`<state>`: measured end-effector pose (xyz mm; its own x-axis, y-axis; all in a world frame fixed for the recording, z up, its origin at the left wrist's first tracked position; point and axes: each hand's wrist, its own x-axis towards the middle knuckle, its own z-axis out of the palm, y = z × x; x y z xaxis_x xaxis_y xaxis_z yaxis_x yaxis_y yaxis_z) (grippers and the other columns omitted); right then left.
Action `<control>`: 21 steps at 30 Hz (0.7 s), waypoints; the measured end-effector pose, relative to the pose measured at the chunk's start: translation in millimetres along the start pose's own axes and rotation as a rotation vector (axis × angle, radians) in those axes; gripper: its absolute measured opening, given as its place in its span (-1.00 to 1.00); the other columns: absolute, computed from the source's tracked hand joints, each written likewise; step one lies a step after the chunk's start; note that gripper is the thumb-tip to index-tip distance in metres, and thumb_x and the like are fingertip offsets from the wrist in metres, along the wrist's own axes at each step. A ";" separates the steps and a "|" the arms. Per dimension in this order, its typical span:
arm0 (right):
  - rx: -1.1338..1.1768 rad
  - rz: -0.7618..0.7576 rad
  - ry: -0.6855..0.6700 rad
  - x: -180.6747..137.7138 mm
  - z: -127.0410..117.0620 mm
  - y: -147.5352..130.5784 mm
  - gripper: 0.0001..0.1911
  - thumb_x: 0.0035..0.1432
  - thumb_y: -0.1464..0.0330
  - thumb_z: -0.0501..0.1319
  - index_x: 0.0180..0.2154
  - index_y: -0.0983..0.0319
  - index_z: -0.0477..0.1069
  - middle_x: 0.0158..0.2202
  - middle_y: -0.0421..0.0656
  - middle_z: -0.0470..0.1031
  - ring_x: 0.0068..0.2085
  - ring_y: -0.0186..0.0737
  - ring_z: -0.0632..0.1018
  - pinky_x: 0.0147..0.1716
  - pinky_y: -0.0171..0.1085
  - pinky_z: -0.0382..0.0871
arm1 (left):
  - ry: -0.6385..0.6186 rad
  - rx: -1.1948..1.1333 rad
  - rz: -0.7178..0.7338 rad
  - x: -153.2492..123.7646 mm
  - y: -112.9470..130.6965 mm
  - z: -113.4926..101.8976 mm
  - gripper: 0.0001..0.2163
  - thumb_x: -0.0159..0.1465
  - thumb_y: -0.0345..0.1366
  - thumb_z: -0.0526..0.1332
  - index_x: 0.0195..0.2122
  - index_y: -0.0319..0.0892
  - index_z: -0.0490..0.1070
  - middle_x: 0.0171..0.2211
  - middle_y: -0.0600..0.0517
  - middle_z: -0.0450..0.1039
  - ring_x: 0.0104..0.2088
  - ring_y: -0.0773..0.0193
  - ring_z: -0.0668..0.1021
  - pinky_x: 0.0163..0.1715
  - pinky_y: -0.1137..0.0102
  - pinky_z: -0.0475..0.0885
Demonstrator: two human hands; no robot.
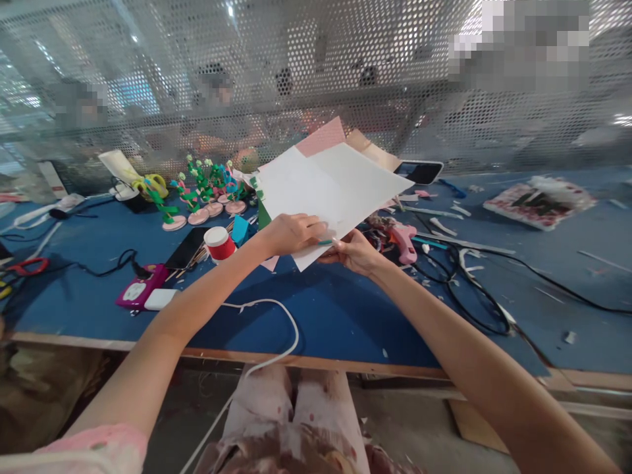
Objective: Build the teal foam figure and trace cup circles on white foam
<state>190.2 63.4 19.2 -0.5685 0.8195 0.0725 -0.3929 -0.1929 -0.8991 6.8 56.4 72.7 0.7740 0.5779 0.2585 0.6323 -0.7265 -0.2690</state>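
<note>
Head view: the white paper is in the middle of the frame, above the blue surface. The right grip pinches its low edge. The left grip lies on it, but I cannot tell how closed it is. A red-and-white pot stands left.

- Premises appear to be a craft workshop.
- Offcuts litter the blue workbench, right.
- Glue gun lies right of centre.
- Similar plant ornaments stand left of centre.
</note>
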 end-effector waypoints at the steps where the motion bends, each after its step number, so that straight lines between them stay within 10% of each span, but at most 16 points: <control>1: 0.003 -0.006 -0.015 -0.1 0.2 0.4 -0.42 -0.51 0.22 0.51 -0.36 0.25 0.40 -0.50 -0.23 0.54 -0.49 -0.23 0.58 -0.48 -0.26 0.55 | 0.001 0.004 0.025 0.3 0.6 0.9 -0.77 0.32 -0.24 -0.03 -0.19 -0.20 0.35 -0.27 -0.04 0.47 -0.26 0.28 0.49 -0.44 0.46 0.29; 21: -0.136 0.058 0.067 -5.4 7.9 -5.1 -0.55 -0.35 0.33 0.47 -0.34 0.31 0.42 -0.46 -0.12 0.56 -0.47 -0.23 0.59 -0.49 -0.32 0.56 | 0.147 -0.228 0.013 0.8 -2.1 12.2 -0.83 0.27 -0.39 -0.05 -0.41 -0.22 0.27 -0.51 0.02 0.36 -0.51 0.38 0.38 -0.50 0.47 0.20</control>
<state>189.6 55.7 26.8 -0.5362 0.8440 -0.0062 -0.2565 -0.1699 -0.9515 6.5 62.9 62.1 0.7586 0.5197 0.3929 0.5856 -0.8083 -0.0614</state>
